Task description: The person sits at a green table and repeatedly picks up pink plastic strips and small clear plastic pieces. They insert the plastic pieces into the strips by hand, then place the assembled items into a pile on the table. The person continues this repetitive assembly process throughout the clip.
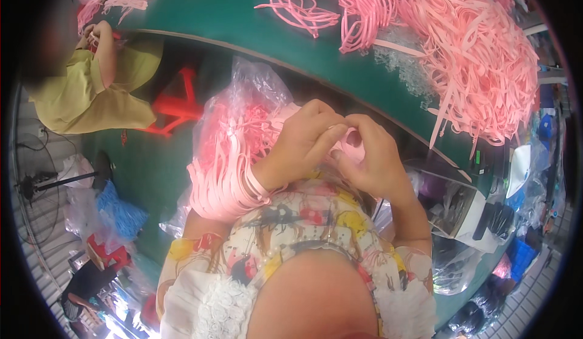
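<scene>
My left hand [306, 135] and my right hand [371, 157] are close together in front of my chest, fingertips pinched. Between them a pink strap [352, 146] bends into a loop, and both hands grip it. The fingers hide its ends. Many light pink straps [221, 187] hang in a thick bundle over my left wrist and forearm. Just beyond that bundle, a clear plastic bag [258, 84] holds more pink straps, some of a deeper pink.
A green table [237, 17] runs across the far side, its edge just beyond my hands. On it lie a large heap of pink straps [480, 59] and clear plastic pieces [404, 65]. Left, a co-worker in yellow-green [91, 99] sits near a red stool [179, 105].
</scene>
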`<state>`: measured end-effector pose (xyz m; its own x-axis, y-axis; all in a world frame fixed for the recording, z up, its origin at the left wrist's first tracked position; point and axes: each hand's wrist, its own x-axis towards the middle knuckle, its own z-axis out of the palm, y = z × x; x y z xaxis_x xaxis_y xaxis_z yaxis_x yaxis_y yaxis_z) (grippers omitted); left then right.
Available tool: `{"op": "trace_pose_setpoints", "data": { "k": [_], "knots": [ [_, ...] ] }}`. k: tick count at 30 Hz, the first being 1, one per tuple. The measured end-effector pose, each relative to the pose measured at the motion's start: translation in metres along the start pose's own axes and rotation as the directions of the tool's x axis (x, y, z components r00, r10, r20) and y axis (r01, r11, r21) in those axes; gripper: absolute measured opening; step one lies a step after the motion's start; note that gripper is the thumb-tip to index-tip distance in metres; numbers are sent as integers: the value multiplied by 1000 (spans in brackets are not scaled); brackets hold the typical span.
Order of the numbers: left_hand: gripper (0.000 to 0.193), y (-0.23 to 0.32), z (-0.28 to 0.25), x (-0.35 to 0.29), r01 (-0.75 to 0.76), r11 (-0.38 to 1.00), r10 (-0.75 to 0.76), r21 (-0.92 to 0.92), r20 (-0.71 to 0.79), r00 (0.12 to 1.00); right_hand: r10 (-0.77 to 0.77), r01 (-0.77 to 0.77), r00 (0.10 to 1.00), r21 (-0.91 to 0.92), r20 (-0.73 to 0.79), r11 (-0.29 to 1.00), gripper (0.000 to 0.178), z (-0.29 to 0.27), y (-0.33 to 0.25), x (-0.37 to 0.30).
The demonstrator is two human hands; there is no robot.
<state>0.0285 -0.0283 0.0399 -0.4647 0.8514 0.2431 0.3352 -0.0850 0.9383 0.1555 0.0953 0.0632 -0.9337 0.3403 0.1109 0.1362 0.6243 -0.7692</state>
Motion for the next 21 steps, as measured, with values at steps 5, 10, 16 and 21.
{"op": "trace_pose_setpoints", "data": {
  "k": [5,10,16,21],
  "knots": [
    [22,-6,-2,-2,63,992,-68,-107,-44,997,12,-12,1000,-49,1,999,37,-13,1,0],
    [28,-6,-12,8,356,850,-306,-388,186,934,62,-69,997,132,56,989,34,-32,22,-7],
    [28,-9,-18,13,500,811,-340,-303,450,825,60,-107,987,329,151,938,35,-34,53,-17],
    [23,-5,-13,18,556,787,-374,-267,510,775,36,-107,985,431,169,896,34,-33,71,-25]
  ]
}}
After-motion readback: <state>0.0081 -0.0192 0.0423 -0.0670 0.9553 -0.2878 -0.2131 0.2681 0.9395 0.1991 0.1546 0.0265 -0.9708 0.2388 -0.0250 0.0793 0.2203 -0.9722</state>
